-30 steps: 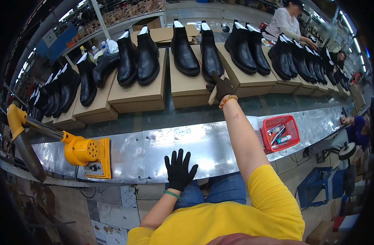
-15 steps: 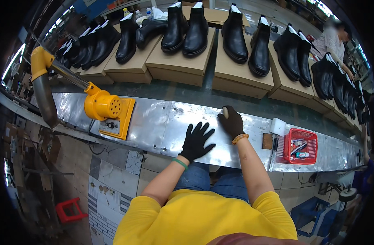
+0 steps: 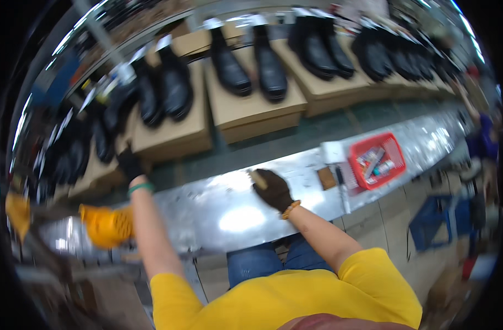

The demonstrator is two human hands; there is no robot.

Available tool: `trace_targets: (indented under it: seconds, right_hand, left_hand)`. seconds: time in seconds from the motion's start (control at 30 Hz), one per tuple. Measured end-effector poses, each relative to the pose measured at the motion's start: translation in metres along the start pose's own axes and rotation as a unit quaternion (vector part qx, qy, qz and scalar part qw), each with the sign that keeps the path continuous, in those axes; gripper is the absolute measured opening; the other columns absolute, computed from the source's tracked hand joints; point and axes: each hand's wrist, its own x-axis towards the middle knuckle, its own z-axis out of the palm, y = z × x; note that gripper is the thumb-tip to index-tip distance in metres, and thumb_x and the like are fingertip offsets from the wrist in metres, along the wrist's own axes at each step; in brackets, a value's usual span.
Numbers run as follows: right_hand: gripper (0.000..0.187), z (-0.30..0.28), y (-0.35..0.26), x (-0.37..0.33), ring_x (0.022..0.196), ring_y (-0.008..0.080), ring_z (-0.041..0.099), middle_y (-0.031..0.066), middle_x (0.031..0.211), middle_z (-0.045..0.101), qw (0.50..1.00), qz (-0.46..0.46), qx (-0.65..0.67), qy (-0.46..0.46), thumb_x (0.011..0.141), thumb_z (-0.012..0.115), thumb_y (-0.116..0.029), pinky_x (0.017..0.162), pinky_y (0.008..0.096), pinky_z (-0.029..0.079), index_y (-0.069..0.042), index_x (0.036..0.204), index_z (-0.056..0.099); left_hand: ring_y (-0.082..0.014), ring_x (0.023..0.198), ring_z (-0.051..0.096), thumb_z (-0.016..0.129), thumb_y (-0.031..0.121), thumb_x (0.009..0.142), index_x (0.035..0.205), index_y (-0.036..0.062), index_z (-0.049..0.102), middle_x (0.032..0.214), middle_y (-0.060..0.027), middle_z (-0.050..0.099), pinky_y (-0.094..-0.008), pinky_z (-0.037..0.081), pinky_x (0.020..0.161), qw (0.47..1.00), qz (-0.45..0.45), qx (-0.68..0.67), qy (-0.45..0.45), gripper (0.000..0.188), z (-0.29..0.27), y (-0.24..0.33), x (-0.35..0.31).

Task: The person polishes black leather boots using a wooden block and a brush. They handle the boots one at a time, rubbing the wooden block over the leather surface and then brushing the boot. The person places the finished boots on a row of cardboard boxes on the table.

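Observation:
My left hand [image 3: 130, 164], in a black glove with a green cuff, reaches forward to the front edge of a cardboard box [image 3: 172, 137] that carries black boots [image 3: 176, 85]. Motion blur hides whether its fingers grip the box. My right hand [image 3: 273, 190], in a dark glove with an orange bead bracelet, rests on the shiny metal bench [image 3: 229, 212]. It is closed around a small tan object [image 3: 257, 178] that sticks out toward the belt.
A row of cardboard boxes with pairs of black boots [image 3: 251, 66] runs along a green conveyor [image 3: 339, 126]. A red basket [image 3: 377, 160] of small items and a brown pad [image 3: 327, 178] lie on the bench at right. A yellow tool [image 3: 106, 225] sits at left. A blue crate [image 3: 430, 223] stands below.
My left hand left the bench and stretched out to the box at the left. My right hand stayed on the bench. The view swung to the right.

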Motion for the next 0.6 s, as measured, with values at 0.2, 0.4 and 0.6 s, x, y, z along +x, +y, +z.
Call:
trace_targets:
  seconds: [0.2, 0.4, 0.6]
  right_hand:
    - [0.037, -0.020, 0.022, -0.008, 0.079, 0.0334, 0.058, 0.0147, 0.086, 0.059, 0.995, 0.077, -0.065, 0.027, 0.078, 0.062, -0.017, 0.068, 0.0420, 0.048, -0.008, 0.113, 0.054]
    - [0.024, -0.026, 0.007, -0.003, 0.072, 0.0339, 0.059, 0.0153, 0.078, 0.059, 0.993, 0.093, -0.061, 0.044, 0.081, 0.058, -0.016, 0.061, 0.0435, 0.048, -0.010, 0.105, 0.056]
    - [0.021, -0.030, 0.001, 0.000, 0.071, 0.0359, 0.057, 0.0168, 0.076, 0.058, 0.992, 0.117, -0.047, 0.027, 0.083, 0.053, -0.013, 0.062, 0.0458, 0.046, -0.010, 0.104, 0.055]
  left_hand:
    - [-0.0308, 0.124, 0.042, 0.048, 0.051, 0.086, 0.140, 0.0114, 0.033, 0.140, -0.0096, 0.041, -0.0378, 0.036, 0.099, 0.937, -0.005, -0.201, 0.285, 0.069, -0.092, 0.133, 0.045]
    - [-0.0297, 0.122, 0.044, 0.050, 0.042, 0.087, 0.139, 0.0103, 0.034, 0.139, -0.0096, 0.040, -0.0382, 0.039, 0.096, 0.935, 0.015, -0.266, 0.233, 0.062, -0.088, 0.132, 0.075]
    - [-0.0291, 0.119, 0.045, 0.050, 0.034, 0.088, 0.136, 0.0085, 0.037, 0.136, -0.0106, 0.041, -0.0389, 0.044, 0.092, 0.902, -0.003, -0.395, 0.173, 0.056, -0.086, 0.135, 0.090]
